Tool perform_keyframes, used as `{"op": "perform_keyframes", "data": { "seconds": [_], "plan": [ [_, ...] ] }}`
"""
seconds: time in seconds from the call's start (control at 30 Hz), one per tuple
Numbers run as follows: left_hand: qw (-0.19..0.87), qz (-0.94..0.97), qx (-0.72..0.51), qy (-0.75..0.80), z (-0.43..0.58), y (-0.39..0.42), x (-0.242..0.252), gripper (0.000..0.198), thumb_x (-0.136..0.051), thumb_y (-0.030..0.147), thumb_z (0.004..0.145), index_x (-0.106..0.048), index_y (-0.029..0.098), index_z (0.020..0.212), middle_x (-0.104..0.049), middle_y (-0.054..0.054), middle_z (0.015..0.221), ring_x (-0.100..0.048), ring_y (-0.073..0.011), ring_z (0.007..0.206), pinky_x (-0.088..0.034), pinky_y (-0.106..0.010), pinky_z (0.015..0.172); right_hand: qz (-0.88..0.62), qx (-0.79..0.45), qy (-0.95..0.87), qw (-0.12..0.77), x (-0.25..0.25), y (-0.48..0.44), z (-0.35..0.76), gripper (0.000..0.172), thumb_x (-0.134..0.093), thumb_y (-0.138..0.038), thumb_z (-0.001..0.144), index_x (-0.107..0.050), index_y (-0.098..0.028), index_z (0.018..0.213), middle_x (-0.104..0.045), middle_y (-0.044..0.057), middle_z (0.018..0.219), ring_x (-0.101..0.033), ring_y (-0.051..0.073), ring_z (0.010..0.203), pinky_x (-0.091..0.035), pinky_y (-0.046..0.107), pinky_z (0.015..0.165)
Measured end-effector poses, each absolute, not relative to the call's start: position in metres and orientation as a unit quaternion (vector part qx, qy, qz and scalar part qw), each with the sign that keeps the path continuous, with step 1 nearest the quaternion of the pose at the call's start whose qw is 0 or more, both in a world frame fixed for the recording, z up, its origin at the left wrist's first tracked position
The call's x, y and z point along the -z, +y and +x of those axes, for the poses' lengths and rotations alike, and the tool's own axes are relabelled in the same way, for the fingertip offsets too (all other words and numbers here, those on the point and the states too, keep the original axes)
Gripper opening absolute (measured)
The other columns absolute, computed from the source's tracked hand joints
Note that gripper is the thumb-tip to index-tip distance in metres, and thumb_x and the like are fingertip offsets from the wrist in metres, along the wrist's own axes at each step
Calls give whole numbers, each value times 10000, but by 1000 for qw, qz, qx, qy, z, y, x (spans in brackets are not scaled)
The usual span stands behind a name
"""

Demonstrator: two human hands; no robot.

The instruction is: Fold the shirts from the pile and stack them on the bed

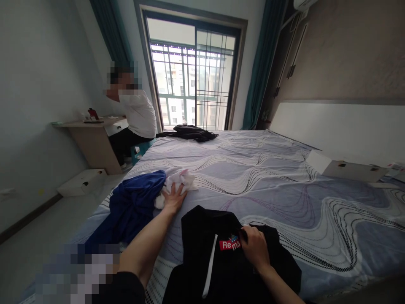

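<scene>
My left hand (174,196) reaches forward with its fingers spread and rests on a crumpled white cloth (179,179) that lies beside a blue garment (133,207) at the bed's left edge. My right hand (254,246) is closed in a pinch on the fabric of a black garment (221,257), just right of its red and white logo patch (229,244). A white stripe runs down the black garment. It lies on the near part of the bed, in front of me.
The bed (284,185) has a grey wave-patterned sheet. A dark garment (190,132) lies at its far end by the window. A flat white box (344,168) sits at the right near the headboard. A person in a white shirt (136,114) sits at a desk (95,139) on the left. Another white box (82,181) lies on the floor.
</scene>
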State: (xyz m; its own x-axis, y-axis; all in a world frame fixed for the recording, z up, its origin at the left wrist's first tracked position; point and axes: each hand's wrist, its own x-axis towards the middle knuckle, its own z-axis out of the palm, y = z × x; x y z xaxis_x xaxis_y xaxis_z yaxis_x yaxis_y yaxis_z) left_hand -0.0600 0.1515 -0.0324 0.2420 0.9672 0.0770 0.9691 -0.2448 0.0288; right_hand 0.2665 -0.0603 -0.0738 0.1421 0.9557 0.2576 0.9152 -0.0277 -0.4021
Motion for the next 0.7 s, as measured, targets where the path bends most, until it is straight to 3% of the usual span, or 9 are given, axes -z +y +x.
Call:
{"op": "perform_keyframes", "data": {
  "seconds": [0.1, 0.17, 0.4, 0.47, 0.57, 0.63, 0.7],
  "plan": [
    [8, -754, 52, -654, -91, 169, 28, 552, -248, 102, 945, -597, 237, 1351, -279, -75, 1633, -42, -459, 1485, -278, -753, 1020, -714, -50, -651, 252, 76, -59, 268, 212, -461, -290, 959, -664, -232, 980, -701, 59, 993, -614, 230, 969, -368, 351, 890],
    [3, -726, 51, -685, -120, 175, 22, 519, -275, 125, 939, -628, 228, 1306, -264, -83, 1638, -71, -455, 1481, -344, -691, 1033, -716, -55, -649, 251, 77, -59, 268, 204, -464, -284, 953, -661, -235, 977, -699, 61, 994, -610, 232, 971, -369, 353, 891],
    [12, -629, 41, -777, -161, 160, -6, 447, -287, 195, 982, -547, 49, 1315, -285, -185, 1579, -88, -538, 1436, -178, -778, 1008, -724, -44, -645, 238, 72, -58, 266, 185, -475, -280, 960, -653, -235, 983, -695, 59, 985, -596, 229, 963, -361, 348, 897],
    [14, -639, 38, -768, -132, 139, -5, 443, -335, 290, 981, -568, 81, 1295, -383, -189, 1520, -229, -495, 1416, -210, -722, 1047, -727, -39, -644, 235, 70, -59, 264, 192, -470, -284, 971, -654, -229, 975, -692, 55, 972, -592, 223, 951, -360, 344, 890],
    [2, -692, 42, -721, -68, 81, 13, 551, -350, 538, 954, -597, 149, 1255, -608, -181, 1262, -530, -336, 1216, -408, -487, 1013, -731, -37, -644, 223, 67, -61, 261, 213, -457, -280, 983, -661, -221, 975, -694, 57, 976, -591, 215, 948, -357, 336, 883],
    [-13, -720, 43, -693, -29, 35, 32, 682, -353, 647, 912, -602, 92, 1222, -646, -217, 1134, -602, -345, 1076, -462, -468, 913, -732, -41, -650, 200, 61, -59, 259, 218, -462, -272, 980, -671, -210, 991, -705, 69, 1000, -599, 219, 971, -353, 336, 894],
    [8, -734, 56, -677, -4, -2, 49, 596, -372, 554, 940, -586, 69, 1212, -663, -220, 1073, -630, -350, 1024, -457, -476, 895, -728, -76, -664, 150, 50, -52, 261, 225, -471, -257, 971, -686, -195, 990, -722, 80, 992, -621, 223, 970, -360, 331, 881]
  ]
}}
